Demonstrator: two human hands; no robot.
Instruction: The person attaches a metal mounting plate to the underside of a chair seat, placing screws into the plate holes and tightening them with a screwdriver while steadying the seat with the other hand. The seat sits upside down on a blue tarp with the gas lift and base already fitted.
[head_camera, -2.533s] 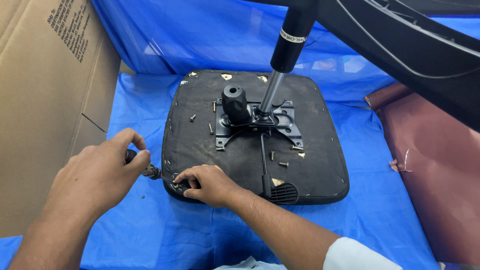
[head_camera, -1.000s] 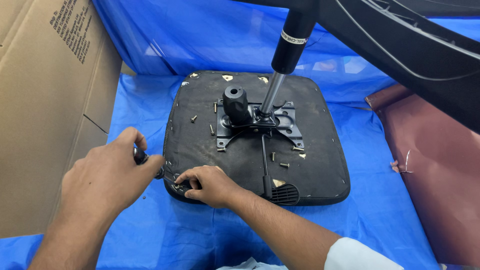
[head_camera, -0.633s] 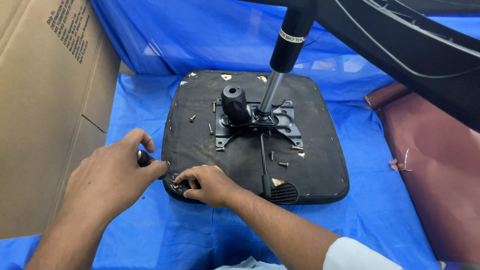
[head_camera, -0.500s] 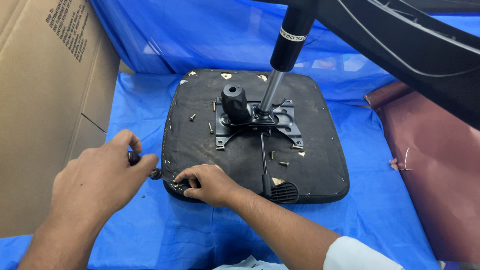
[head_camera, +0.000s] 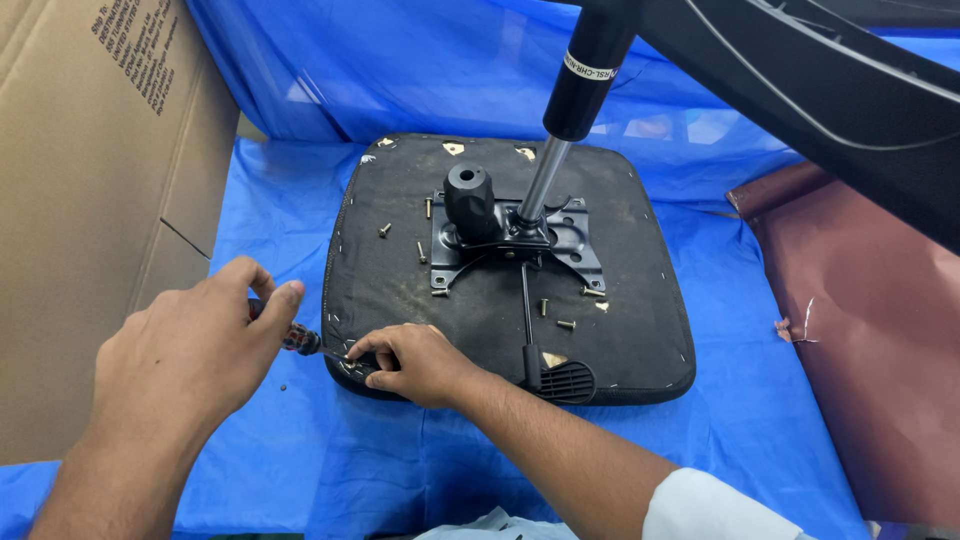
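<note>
Two bare hands and forearms in view; left hand (head_camera: 185, 355) at near left, broad back toward the camera, knuckles and short trimmed nails showing; no ring, no watch, no glove; left forearm bare down to the near edge; right hand (head_camera: 415, 362) near centre, likewise without ring or glove; right forearm bare up to a white sleeve (head_camera: 715, 505) at near right, its edge sitting about the elbow; pale cloth at the near edge below.
</note>
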